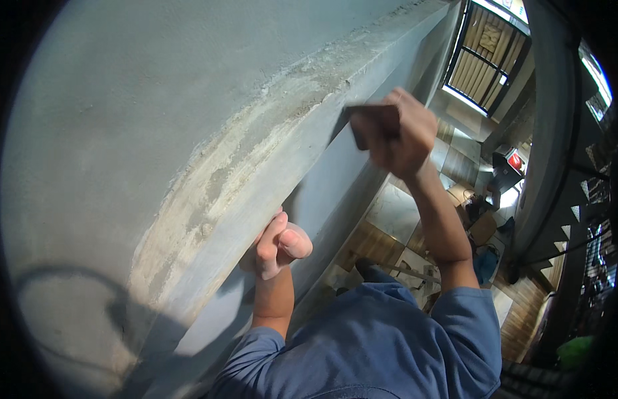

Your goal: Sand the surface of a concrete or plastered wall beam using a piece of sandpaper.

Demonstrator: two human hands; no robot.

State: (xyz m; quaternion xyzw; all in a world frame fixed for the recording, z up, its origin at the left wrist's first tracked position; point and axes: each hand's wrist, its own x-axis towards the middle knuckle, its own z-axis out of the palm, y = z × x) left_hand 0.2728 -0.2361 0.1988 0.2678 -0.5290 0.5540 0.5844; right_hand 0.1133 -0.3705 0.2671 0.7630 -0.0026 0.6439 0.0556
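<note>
A grey plastered ledge (269, 156) runs diagonally along the wall, with a rough, pale, patchy strip on its top. My right hand (413, 130) is raised to the right of the ledge, closed round a dark flat piece (372, 114) with straight edges. Motion blurs both, so the exact kind of the piece is unclear. Close against the ledge's lower edge is my left hand (277, 247), its fingers curled in and the thumb folded beside them. Whatever lies inside those fingers is hidden.
A grey wall (123, 100) fills the left side. Below right is a tiled floor (395, 213) with scattered items, among them a dark box with a red part (514, 161). A slatted metal gate (488, 56) stands at the far end.
</note>
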